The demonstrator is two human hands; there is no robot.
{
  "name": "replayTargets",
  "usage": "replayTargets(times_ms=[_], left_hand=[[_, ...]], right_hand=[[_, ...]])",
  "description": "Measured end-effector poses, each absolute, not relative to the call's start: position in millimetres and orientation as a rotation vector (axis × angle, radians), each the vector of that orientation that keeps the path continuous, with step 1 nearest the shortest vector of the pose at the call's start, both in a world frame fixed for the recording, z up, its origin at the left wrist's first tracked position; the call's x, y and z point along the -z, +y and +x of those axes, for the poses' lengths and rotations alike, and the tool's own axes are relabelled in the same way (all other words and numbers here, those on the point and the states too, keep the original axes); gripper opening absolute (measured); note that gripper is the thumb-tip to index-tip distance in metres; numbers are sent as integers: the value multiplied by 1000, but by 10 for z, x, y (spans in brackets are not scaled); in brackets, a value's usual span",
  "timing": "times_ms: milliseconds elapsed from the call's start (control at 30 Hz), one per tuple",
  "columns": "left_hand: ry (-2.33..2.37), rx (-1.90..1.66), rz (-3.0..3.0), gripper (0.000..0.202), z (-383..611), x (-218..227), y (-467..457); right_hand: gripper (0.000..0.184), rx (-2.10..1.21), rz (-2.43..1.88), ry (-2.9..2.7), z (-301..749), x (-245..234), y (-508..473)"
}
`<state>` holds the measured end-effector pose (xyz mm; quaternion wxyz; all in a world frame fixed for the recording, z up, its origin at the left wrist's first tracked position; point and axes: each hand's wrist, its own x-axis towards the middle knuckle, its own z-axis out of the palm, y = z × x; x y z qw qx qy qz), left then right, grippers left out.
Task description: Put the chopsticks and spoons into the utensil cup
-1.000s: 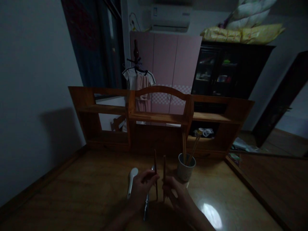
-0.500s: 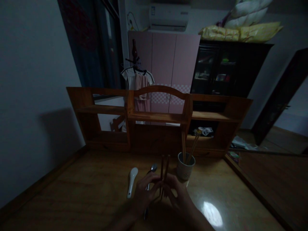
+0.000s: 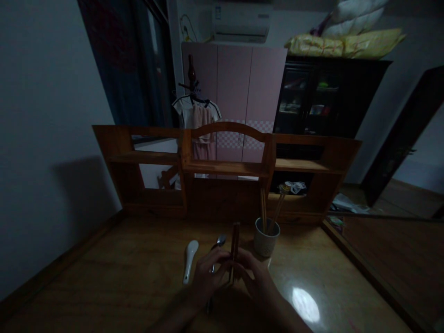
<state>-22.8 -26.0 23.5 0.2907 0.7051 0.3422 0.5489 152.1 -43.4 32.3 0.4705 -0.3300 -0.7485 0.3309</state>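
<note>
On the glossy wooden worktop (image 3: 121,277), just left of the white ceramic cup (image 3: 265,240), your left hand (image 3: 208,280) and right hand (image 3: 255,280) both clamp the pair of dark brown wooden chopsticks (image 3: 235,240), upright and pressed together; you seem to be evening their ends, so any lift calls for one firm grip that keeps them paired

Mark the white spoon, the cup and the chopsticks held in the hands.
white spoon (image 3: 193,248): head view, on its bowl.
cup (image 3: 265,244): head view, on its outer wall.
chopsticks (image 3: 235,236): head view, on the upper ends.
</note>
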Motion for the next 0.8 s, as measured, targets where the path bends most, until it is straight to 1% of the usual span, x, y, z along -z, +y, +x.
replayTargets(times_ms=[100, 267, 567, 800], left_hand=[[941, -1460, 1874, 3, -225, -273, -273], [917, -1399, 1881, 14, -207, -363, -291], [938, -1419, 1861, 6, -182, -354, -306], [934, -1427, 1884, 7, -194, -326, -307]], right_hand=[[35, -830, -804, -1829, 1526, -322, -432], [35, -851, -810, -1827, 1517, -312, -413], [30, -817, -836, -1802, 1532, -279, -396], [29, -771, -888, -1818, 1542, -243, -397]])
